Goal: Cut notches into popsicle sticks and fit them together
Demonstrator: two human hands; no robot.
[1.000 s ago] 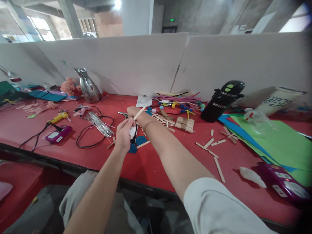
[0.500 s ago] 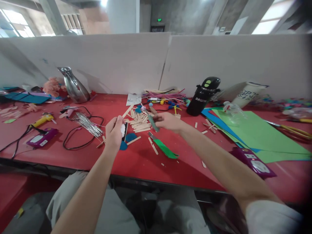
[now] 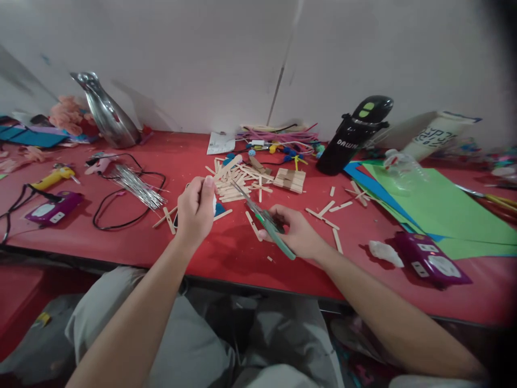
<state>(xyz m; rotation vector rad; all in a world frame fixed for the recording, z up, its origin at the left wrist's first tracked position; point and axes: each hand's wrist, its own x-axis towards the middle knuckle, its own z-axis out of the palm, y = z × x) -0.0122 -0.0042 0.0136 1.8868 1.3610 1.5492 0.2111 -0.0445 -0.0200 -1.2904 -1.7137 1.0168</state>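
My left hand (image 3: 196, 210) is closed, pinching a wooden craft stick (image 3: 228, 167) that points up and right. A bit of white material shows beside its palm, mostly hidden. In my right hand (image 3: 297, 231) are scissors (image 3: 283, 246) with green handles, their thin blades pointing up and left toward the stick, apart from my left hand. Beyond both hands lies a heap of loose craft sticks (image 3: 238, 180). A blue disc (image 3: 219, 209) sits partly hidden beside my left hand. A notched stick (image 3: 253, 225) lies just left of the scissors.
A small panel of joined sticks (image 3: 290, 180) lies behind my right hand. Further right stand a black bottle (image 3: 339, 143), green paper (image 3: 440, 207) and a purple power strip (image 3: 434, 261). Left are silver wires (image 3: 139, 186), a yellow glue gun (image 3: 52, 179) and a metal jug (image 3: 111, 116).
My right hand has drawn back toward me, turning the scissors so the blades point away. My left hand still pinches the stick. The view has tilted down.
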